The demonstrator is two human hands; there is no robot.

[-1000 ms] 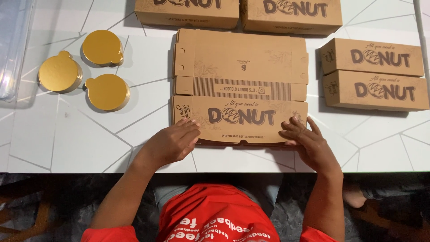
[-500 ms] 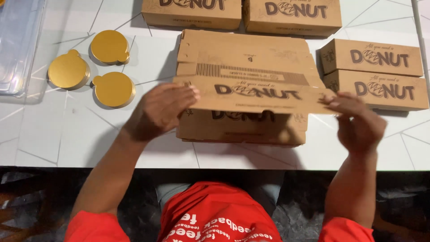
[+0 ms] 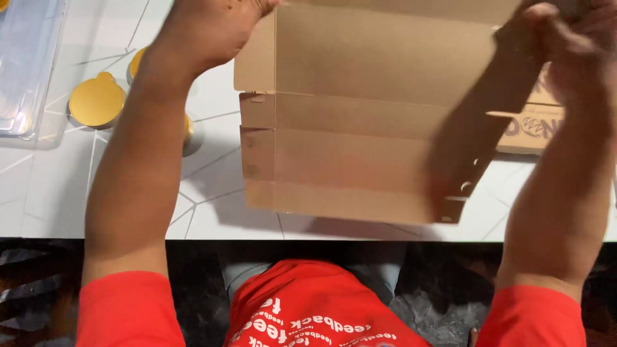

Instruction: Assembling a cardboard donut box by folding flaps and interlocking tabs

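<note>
Above the white table (image 3: 58,205), my left hand (image 3: 212,26) and right hand (image 3: 565,38) clamp the creased brown cardboard box blank (image 3: 360,128), lengthwise left-to-right, plain side facing me.

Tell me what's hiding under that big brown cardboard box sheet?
Beneath the lifted flat brown cardboard box sheet shows white tiled table and part of another printed brown box. The rest is covered.

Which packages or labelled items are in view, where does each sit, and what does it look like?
Flat box: centre, raised by left hand and right hand; brown creased cardboard, plain side showing.
Printed box: right, on the table, mostly hidden; brown with dark print.
Clear tray: far left; transparent plastic.
</note>
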